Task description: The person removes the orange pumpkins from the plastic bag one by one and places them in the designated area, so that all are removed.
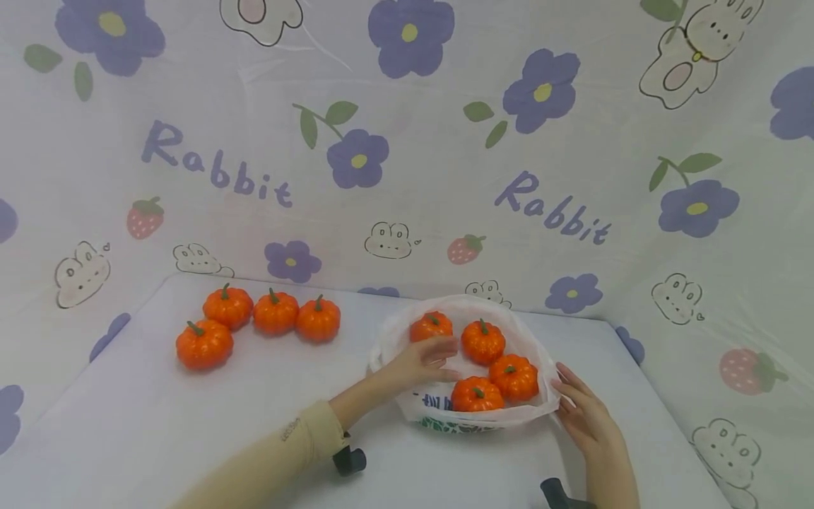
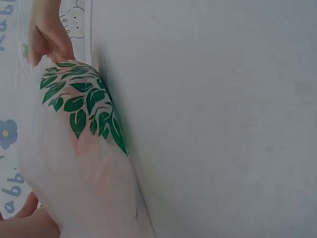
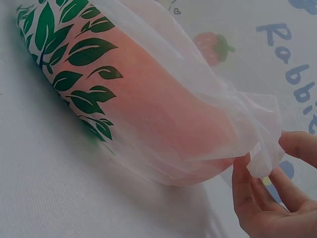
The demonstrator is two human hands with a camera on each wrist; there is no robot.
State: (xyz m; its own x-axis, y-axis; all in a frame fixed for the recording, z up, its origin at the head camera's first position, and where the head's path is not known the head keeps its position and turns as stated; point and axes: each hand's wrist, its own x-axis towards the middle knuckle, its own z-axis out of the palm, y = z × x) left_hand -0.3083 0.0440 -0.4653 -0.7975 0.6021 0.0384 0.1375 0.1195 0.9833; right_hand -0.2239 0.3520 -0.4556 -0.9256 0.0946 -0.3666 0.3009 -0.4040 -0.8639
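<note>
A white plastic bag (image 1: 547, 406) with green printed leaves lies on the table with its mouth spread open. Several small orange pumpkins (image 1: 483, 343) with green stems rest inside. My left hand (image 1: 416, 364) reaches over the bag's left rim, its fingers extended and slightly bent near the back-left pumpkin (image 1: 431, 325), which it partly covers. At the opposite rim, my right hand (image 1: 588, 410) holds the bag's edge. The right wrist view shows the thin plastic (image 3: 265, 134) between the right thumb and fingers (image 3: 242, 191). Pumpkin colour shows faintly through the bag's side.
Several more orange pumpkins (image 1: 275, 312) stand together at the back left of the white table (image 1: 267, 396). A patterned curtain (image 1: 407, 106) hangs behind and along the sides. Black camera mounts (image 1: 350, 461) show at the wrists.
</note>
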